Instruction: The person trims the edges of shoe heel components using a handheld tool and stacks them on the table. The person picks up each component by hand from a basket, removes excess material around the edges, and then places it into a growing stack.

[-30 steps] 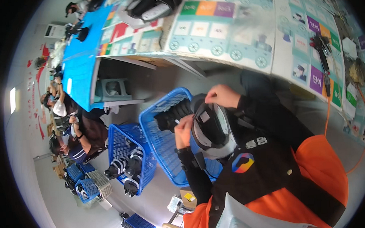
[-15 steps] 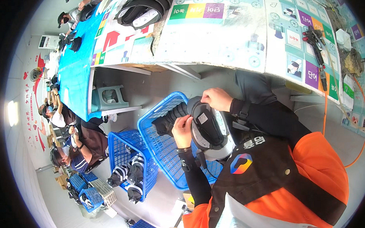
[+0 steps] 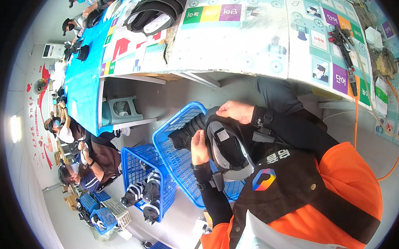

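Between my hands, in front of my apron, is a cap (image 3: 229, 152), its dark inside turned up and a pale tag showing on the lining. My left hand (image 3: 199, 147) pinches its left edge, fingers pressed together. At its top edge, my right hand (image 3: 236, 111) has thumb and fingers closed on the dark fabric. Beneath the cap and to the left stands a blue plastic basket (image 3: 177, 171), with a nested row of black caps (image 3: 186, 133) along its far side.
A second blue basket (image 3: 169, 191) holds black-and-white caps. Above runs a table (image 3: 232, 48) bearing stacked caps (image 3: 154, 16) and a tool (image 3: 344, 51) on an orange hose (image 3: 355, 119). A grey stool (image 3: 120, 109) stands underneath. Co-workers (image 3: 97, 161) sit at the left.
The cap has tilted and turned slightly in my hands. My left hand has shifted along its edge, and my right hand has slid a little left. The view has moved slightly.
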The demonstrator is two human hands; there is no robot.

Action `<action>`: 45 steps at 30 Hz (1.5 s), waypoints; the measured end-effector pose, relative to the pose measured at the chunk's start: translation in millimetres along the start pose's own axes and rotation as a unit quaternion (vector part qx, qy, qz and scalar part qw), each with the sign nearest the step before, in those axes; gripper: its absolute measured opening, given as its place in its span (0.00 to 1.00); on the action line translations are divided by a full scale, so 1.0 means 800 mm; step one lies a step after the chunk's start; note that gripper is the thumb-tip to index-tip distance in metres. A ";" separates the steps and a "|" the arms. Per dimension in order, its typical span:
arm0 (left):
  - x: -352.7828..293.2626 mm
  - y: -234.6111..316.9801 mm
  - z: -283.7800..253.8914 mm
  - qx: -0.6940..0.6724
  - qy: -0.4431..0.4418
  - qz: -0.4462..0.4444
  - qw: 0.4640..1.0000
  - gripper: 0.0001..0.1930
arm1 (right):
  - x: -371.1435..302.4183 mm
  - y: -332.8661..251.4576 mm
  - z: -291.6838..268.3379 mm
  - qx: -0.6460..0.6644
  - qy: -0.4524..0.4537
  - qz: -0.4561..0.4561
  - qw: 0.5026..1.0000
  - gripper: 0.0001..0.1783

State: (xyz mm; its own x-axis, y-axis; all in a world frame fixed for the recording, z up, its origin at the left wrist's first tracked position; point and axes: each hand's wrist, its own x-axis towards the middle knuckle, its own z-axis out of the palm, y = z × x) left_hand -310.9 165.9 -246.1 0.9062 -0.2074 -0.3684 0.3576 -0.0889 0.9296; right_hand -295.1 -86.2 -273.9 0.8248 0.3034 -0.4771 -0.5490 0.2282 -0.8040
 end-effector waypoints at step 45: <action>0.107 0.442 0.355 0.512 -0.064 0.541 0.664 0.29 | -0.359 -0.203 -0.343 -0.521 0.656 0.046 0.545 0.22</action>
State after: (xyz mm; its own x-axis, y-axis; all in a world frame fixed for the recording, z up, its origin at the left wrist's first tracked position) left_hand -170.6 -160.1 49.5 0.4571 -0.7648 0.4541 -0.8879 -0.4219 0.1832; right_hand -405.8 -463.9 -103.6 0.5621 -0.8087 0.1735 -0.7854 -0.5876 -0.1946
